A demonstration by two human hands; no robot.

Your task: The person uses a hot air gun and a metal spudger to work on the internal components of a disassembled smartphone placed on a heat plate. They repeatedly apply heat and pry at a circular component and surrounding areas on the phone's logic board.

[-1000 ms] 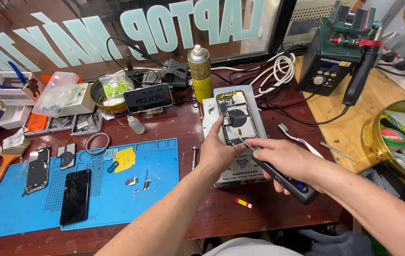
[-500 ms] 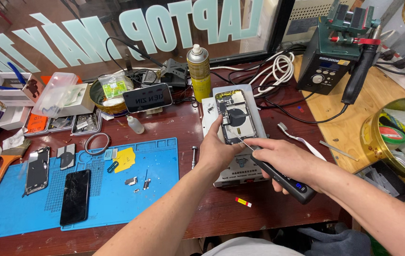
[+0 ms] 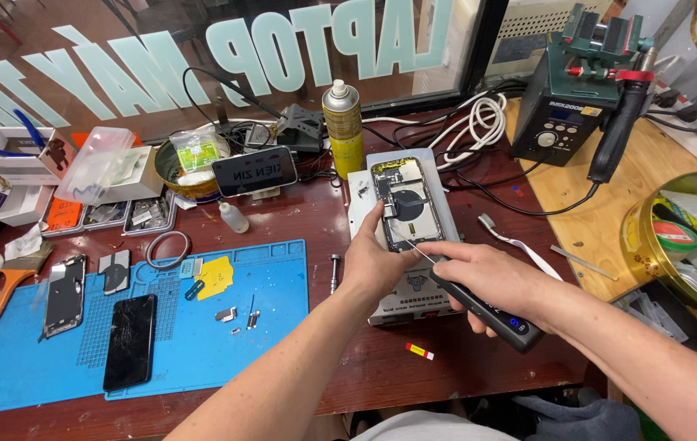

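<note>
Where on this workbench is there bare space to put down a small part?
Free patches: the right half of the blue silicone mat, past the small metal parts; the dark wood between the yellow spray can and the mat. It is crowded along the window, with boxes and cables, and around the opened phone under both hands.

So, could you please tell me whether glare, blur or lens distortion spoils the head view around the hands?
In the head view, light is even and the opened phone, left hand and right hand with the electric screwdriver look sharp; shadows are soft; the window behind shows reflections; the wide lens bends the edges.
</note>
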